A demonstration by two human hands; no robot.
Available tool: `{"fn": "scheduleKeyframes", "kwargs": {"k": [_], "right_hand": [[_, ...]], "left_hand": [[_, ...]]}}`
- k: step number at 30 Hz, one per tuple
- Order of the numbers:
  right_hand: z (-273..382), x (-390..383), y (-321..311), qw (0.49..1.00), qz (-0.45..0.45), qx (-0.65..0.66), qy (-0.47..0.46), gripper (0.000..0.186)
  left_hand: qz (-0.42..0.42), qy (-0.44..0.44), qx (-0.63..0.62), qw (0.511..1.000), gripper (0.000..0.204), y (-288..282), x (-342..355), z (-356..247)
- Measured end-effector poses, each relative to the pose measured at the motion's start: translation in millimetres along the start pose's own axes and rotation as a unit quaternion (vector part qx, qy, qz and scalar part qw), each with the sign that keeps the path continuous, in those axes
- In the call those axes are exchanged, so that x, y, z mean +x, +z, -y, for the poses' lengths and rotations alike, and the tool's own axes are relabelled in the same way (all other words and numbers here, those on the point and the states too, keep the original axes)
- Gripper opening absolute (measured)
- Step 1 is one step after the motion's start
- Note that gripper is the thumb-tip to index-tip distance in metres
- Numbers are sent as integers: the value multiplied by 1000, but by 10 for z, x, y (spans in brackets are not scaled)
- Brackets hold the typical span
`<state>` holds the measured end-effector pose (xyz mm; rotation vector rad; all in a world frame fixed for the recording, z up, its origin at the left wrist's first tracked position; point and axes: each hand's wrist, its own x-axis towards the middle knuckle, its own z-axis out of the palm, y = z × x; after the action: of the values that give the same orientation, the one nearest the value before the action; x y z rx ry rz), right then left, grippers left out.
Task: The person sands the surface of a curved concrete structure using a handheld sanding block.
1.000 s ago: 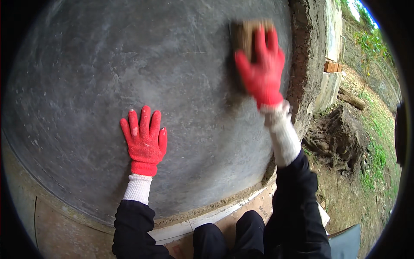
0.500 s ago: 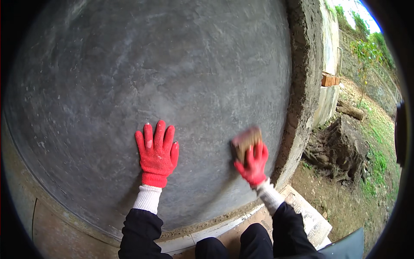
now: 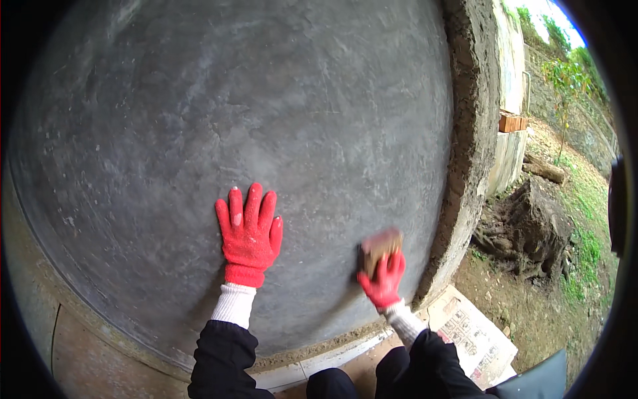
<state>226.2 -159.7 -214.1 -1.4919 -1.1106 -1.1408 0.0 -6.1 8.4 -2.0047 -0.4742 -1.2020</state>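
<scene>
A dark grey plastered wall [image 3: 159, 133] fills most of the view. My left hand [image 3: 249, 236], in a red glove, lies flat on it with fingers spread, holding nothing. Lower on the right, my right hand [image 3: 382, 282], also red-gloved, grips a block [image 3: 380, 241] of brownish colour with a pinkish top, pressed on the wall near its right-hand edge. The block is slightly blurred, so I cannot make out its exact kind.
A rough plaster edge [image 3: 468, 120] borders the wall on the right, with orange bricks [image 3: 512, 123], a tree stump [image 3: 525, 229], a log [image 3: 545, 169] and grassy dirt beyond. Printed cardboard or paper [image 3: 465, 332] lies below right, and a tiled ledge [image 3: 325, 366] runs by my knees.
My right hand has swept the block from high on the wall down to the lower right, slightly lower again in the last half second. My left hand has shifted a little right and down.
</scene>
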Motion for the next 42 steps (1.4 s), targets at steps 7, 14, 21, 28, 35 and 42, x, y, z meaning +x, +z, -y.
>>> {"fn": "scheduleKeyframes", "kwargs": {"k": [7,14,21,28,35,42], "right_hand": [[281,1785,-110,997,-52,-12,-55,76],[499,2890,-139,991,-135,9,-3,72],[242,-173,62,993,65,61,-76,68],[1002,3081,-235,993,-78,42,-73,70],[1059,1942,-12,999,-50,6,-21,69],[1013,899,131,997,12,40,-59,75]], "left_hand": [[13,2,12,1000,48,-21,-23,59],[-64,47,-45,996,51,-55,17,243],[-21,11,38,999,53,-178,-21,596],[-67,5,16,998,54,-166,-62,603],[-119,15,-37,992,54,-103,-120,680],[-127,19,-71,989,56,-136,-137,692]]}}
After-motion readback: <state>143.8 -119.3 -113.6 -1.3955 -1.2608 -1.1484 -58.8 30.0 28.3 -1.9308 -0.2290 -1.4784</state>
